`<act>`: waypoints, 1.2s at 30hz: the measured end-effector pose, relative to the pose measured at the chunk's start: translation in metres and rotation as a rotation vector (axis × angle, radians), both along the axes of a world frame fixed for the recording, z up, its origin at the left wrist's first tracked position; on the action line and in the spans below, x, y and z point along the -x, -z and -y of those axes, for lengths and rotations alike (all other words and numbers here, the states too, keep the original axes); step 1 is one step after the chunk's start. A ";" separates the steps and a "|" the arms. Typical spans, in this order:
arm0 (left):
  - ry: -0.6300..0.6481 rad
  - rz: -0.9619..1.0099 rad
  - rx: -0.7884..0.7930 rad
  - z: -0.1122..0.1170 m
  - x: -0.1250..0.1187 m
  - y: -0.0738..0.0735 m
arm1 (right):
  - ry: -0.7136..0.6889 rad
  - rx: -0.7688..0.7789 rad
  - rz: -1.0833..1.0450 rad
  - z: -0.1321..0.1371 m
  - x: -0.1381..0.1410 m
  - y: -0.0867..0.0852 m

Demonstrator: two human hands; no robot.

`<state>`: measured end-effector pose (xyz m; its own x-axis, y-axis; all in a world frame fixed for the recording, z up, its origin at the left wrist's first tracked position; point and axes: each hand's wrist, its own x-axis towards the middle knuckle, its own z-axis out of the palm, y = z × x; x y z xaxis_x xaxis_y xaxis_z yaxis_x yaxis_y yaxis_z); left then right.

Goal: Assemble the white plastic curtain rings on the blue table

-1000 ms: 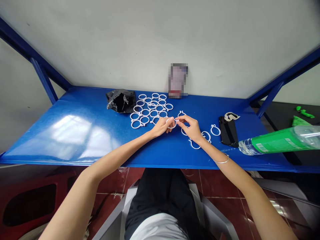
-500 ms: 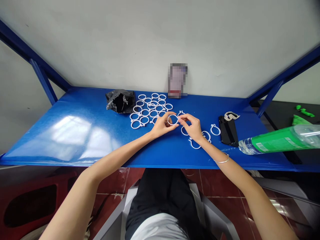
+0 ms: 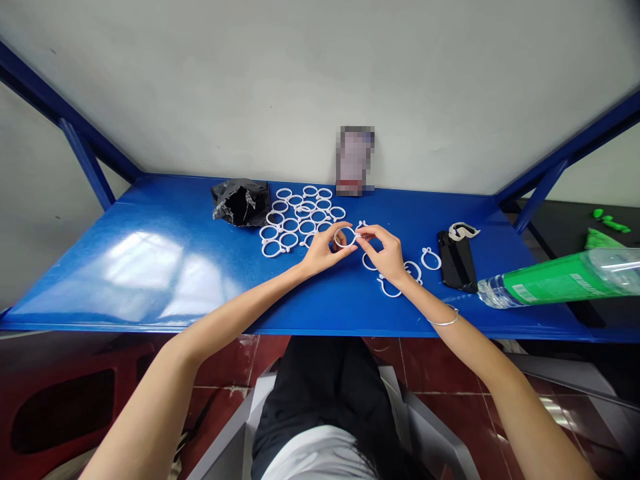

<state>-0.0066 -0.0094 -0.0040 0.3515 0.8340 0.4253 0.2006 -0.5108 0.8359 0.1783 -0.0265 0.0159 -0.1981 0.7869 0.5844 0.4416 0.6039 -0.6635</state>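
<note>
Between my two hands is a white plastic ring [image 3: 336, 243], which looks like a curtain ring. My left hand [image 3: 323, 252] curls its thumb and fingers around the ring's left side. At the ring's right side, where a small knob sits, my right hand [image 3: 384, 253] pinches with thumb and forefinger. Several similar white rings [image 3: 289, 241] lie in a cluster left of and beyond my left hand. Under and beside my right hand are several more rings [image 3: 390, 288], at least one with a gap in its loop. A single ring [image 3: 431, 260] lies farther right.
A crumpled black plastic bag [image 3: 240, 203] stands at the back left of the blue table [image 3: 310, 307]. On the right lie a black phone [image 3: 457, 267] with a whitish strap-like item [image 3: 463, 231] and a green-labelled bottle [image 3: 560, 280]. A blurred-out rectangular object [image 3: 354, 163] leans against the wall.
Almost nothing differs. Both hands keep the same ring in the same place, with only a very slight shift of the fingers.
</note>
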 end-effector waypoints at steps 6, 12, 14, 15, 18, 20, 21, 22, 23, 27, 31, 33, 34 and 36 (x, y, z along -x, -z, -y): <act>-0.001 -0.018 -0.035 0.001 0.000 -0.001 | 0.012 -0.011 -0.009 0.002 0.001 -0.001; -0.050 0.017 -0.064 0.001 0.000 -0.001 | 0.040 -0.036 -0.022 0.001 0.001 0.000; -0.075 0.019 -0.066 0.001 0.000 -0.001 | 0.040 -0.045 -0.034 0.001 0.001 0.000; -0.085 0.017 -0.070 0.001 0.000 -0.001 | 0.039 -0.046 -0.037 0.001 0.001 0.000; -0.107 0.014 -0.086 0.001 0.001 -0.001 | 0.041 -0.032 -0.036 0.001 0.001 -0.001; -0.115 0.011 -0.095 0.001 0.001 0.000 | 0.047 -0.020 -0.036 0.001 0.001 -0.001; -0.117 0.008 -0.097 0.001 0.001 0.001 | 0.049 -0.019 -0.036 0.001 0.001 -0.001; -0.120 0.005 -0.099 0.001 0.001 0.001 | 0.052 -0.020 -0.035 0.001 0.001 -0.002; -0.121 0.002 -0.100 0.000 0.001 0.001 | 0.054 -0.024 -0.030 0.001 0.001 -0.002; -0.127 0.005 -0.114 0.000 0.001 0.002 | 0.059 -0.047 -0.001 0.002 0.001 -0.003; -0.128 0.005 -0.126 0.000 0.000 0.003 | 0.053 -0.073 0.000 0.002 0.001 -0.003; -0.128 0.006 -0.132 0.000 0.000 0.003 | 0.054 -0.069 -0.001 0.002 0.002 -0.003; -0.128 0.008 -0.136 0.000 0.000 0.003 | 0.057 -0.064 -0.001 0.002 0.002 -0.003; -0.127 0.011 -0.142 0.001 0.001 0.003 | 0.060 -0.053 -0.003 0.002 0.002 -0.003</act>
<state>-0.0072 -0.0100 -0.0070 0.2420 0.8025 0.5453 0.2622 -0.5952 0.7596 0.1764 -0.0286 0.0190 -0.1494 0.7654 0.6259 0.4761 0.6105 -0.6329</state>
